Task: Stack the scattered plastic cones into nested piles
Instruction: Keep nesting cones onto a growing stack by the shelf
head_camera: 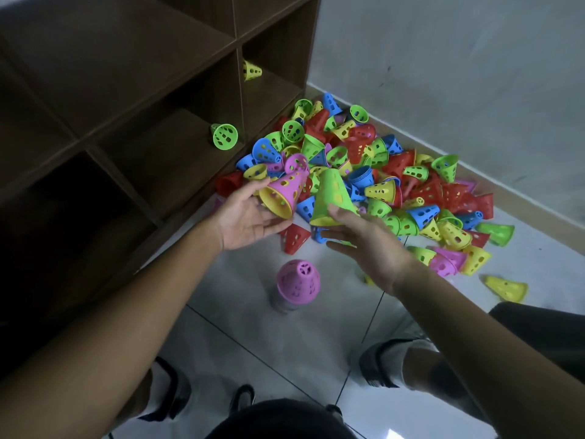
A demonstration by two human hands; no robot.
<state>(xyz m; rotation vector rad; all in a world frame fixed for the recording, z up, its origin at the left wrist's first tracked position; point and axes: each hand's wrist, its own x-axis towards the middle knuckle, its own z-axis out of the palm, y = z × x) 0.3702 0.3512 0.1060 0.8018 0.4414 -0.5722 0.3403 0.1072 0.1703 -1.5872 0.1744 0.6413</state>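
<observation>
I see the heap of cones (373,172) in red, blue, green, yellow and pink, each dotted with holes. Nearest the heap, one held cone (286,188) is pink over yellow and another (332,196) green. Left of it, dark brown shelving (133,90) holds a green cone (224,136) and a yellow one (251,70).

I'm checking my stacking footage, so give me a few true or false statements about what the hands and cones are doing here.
1. The left hand holds a pink cone nested with a yellow one. True.
2. The right hand holds a red cone. False: it holds a green cone.
3. A pink stack stands on the floor between the arms. True.
4. The shelf holds no cones. False: a green and a yellow cone lie in it.
</observation>
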